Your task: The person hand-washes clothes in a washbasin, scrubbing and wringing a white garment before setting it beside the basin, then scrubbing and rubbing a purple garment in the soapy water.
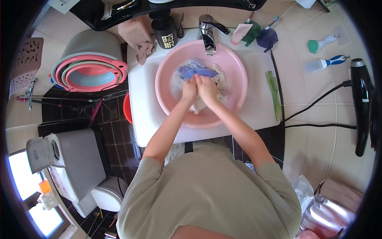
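A pink plastic basin (163, 92) sits in front of me with sudsy water (176, 84) in it. Several wet cloths lie inside: a blue-purple cloth (195, 72), a cream cloth (220, 81) and a whitish cloth (198, 105). My left hand (190, 89) and my right hand (207, 88) are pressed together over the middle of the basin. Both have curled fingers closed on wet cloth, at the near edge of the blue-purple piece. The whitish cloth shows below, between my wrists. The fingertips and the exact grip are hidden.
A chrome faucet (207, 33) overhangs the basin's far rim. Around the white sink top (143, 119) stand a black pump bottle (164, 31), a pink tube (240, 33) and dark cups (266, 38). A green leaf piece (273, 94) lies right. Nested basins (89, 62) hang left.
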The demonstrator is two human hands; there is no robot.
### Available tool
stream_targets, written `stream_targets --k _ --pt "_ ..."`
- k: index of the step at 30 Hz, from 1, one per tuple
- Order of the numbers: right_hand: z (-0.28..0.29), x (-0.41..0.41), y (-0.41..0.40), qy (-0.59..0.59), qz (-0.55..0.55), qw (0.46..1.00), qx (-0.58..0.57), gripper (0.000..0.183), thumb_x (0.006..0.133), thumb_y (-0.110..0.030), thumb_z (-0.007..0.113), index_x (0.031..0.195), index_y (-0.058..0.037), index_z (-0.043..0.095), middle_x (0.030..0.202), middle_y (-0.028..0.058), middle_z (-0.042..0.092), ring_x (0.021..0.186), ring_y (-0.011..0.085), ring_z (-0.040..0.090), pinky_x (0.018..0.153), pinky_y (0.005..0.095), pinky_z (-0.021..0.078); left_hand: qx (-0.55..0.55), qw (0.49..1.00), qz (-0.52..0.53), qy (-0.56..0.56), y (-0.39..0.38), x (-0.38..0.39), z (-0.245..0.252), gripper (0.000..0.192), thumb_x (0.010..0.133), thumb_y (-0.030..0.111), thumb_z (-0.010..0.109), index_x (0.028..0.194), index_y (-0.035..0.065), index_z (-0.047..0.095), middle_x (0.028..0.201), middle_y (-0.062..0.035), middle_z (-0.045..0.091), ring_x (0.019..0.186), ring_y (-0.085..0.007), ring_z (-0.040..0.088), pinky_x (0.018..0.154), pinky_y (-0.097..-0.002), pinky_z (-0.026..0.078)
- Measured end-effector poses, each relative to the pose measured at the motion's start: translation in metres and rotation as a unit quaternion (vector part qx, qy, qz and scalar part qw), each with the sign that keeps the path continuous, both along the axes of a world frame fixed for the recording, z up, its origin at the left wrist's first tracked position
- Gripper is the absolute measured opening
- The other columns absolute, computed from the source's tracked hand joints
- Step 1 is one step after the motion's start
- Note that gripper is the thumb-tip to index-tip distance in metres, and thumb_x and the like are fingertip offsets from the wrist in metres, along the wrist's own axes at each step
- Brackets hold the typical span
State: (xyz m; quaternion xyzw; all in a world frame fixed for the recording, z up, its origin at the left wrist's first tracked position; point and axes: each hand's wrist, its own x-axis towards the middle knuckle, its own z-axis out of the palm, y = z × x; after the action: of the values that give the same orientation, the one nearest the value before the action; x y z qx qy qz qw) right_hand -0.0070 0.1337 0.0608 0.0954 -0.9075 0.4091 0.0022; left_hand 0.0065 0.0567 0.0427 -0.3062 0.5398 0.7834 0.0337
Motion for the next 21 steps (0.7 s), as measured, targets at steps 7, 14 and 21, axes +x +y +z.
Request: stream_targets --k 7,14,21 --pt "0.000 0.001 0.006 -0.057 -0.008 0.998 0.039 0.043 0.088 -0.034 0.036 0.070 -0.0019 0.059 0.064 0.0205 0.056 0.061 0.0381 0.054 0.057 0.0448 0.0415 -0.033 0.999 -0.036 -0.003 0.004 0.001 -0.003 0.029 0.088 0.026 0.042 0.080 0.0012 0.055 0.070 -0.0037 0.053 0.066 -0.0115 0.049 0.060 -0.0283 0.042" --pt "-0.006 0.005 -0.002 -0.032 -0.002 0.999 0.037 0.045 0.088 -0.035 0.033 0.071 -0.0039 0.061 0.067 0.0196 0.057 0.063 0.0386 0.056 0.058 0.0469 0.0425 -0.088 0.996 -0.019 0.006 -0.003 -0.001 -0.017 0.029 0.087 0.021 0.040 0.078 -0.0007 0.057 0.070 -0.0069 0.056 0.063 -0.0143 0.051 0.058 -0.0306 0.042" --pt "-0.042 -0.035 0.029 -0.069 0.045 0.996 0.036 0.044 0.086 -0.039 0.041 0.076 -0.0019 0.062 0.066 0.0214 0.057 0.066 0.0355 0.058 0.061 0.0422 0.0428 -0.008 0.994 -0.108 0.029 0.000 0.013 -0.017 0.036 0.085 0.031 0.046 0.097 -0.0011 0.057 0.083 -0.0083 0.059 0.071 -0.0163 0.055 0.063 -0.0315 0.044"
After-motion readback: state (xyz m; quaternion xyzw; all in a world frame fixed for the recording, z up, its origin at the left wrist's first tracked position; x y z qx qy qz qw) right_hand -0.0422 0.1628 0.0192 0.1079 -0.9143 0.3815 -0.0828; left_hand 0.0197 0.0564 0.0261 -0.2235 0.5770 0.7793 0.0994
